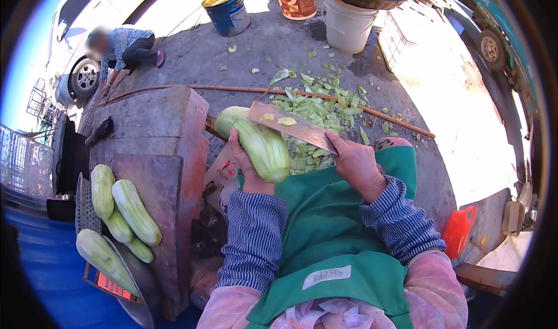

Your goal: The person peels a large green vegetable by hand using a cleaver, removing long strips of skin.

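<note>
The left hand (249, 169) supports a big pale green gourd (258, 146) from its left side, fingers curled against the rind, holding it above the lap of a green apron (322, 224). The right hand (359, 165) has its fingers closed around the grip of a broad cleaver (308, 134), whose blade overlaps the gourd's upper right, bits of peel stuck to it. Peelings (317, 111) litter the ground beyond; more gourds (136, 210) lie at left, some on the wooden worktop (139, 120).
</note>
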The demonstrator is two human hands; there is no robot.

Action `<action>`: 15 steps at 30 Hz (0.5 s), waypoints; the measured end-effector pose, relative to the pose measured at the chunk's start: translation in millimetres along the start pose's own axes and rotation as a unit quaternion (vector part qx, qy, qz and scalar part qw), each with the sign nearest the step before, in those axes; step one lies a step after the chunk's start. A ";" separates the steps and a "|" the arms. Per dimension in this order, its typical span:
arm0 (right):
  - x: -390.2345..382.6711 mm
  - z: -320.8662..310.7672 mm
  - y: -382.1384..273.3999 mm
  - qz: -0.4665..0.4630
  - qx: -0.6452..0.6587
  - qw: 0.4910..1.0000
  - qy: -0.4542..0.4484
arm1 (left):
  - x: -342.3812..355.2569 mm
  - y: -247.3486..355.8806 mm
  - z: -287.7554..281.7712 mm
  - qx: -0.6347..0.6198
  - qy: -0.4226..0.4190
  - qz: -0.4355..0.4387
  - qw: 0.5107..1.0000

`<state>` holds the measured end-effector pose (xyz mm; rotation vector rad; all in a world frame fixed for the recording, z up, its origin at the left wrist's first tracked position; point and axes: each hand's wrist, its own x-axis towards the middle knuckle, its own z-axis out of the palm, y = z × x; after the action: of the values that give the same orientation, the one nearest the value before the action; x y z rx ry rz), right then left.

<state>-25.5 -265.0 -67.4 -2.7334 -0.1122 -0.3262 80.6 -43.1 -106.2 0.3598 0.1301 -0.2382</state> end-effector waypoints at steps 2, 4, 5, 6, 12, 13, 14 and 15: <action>-2.3 -6.8 0.3 -0.030 0.029 0.999 0.032 | -1.3 3.7 3.1 0.049 0.012 -0.005 0.999; -11.1 -27.5 -18.9 -0.076 0.068 0.994 0.027 | -8.6 4.6 10.1 0.072 0.046 -0.036 0.996; -12.9 -33.5 -30.8 -0.113 0.059 0.992 -0.011 | -12.8 12.2 6.7 0.058 0.050 -0.093 0.993; -10.4 -32.0 -41.2 -0.152 0.048 0.987 -0.009 | -2.2 14.8 -7.4 0.058 0.044 -0.093 0.993; 4.1 -16.6 -42.4 -0.172 0.038 0.984 0.015 | -1.9 21.9 -12.2 0.031 0.026 -0.149 0.988; 6.6 -7.8 -32.2 -0.159 0.030 0.987 0.024 | -6.3 17.8 -3.3 0.042 0.030 -0.097 0.994; 11.2 0.5 -18.8 -0.100 0.025 0.995 0.001 | -11.4 9.8 7.1 0.052 0.034 -0.045 0.997; 8.6 3.5 -4.4 -0.056 0.018 0.998 -0.012 | -12.3 4.8 14.1 0.060 0.035 0.009 0.998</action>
<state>-16.9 -259.3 -66.9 -2.7017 -0.2746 -0.3202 71.1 -41.4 -89.4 0.4895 0.1826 -0.2167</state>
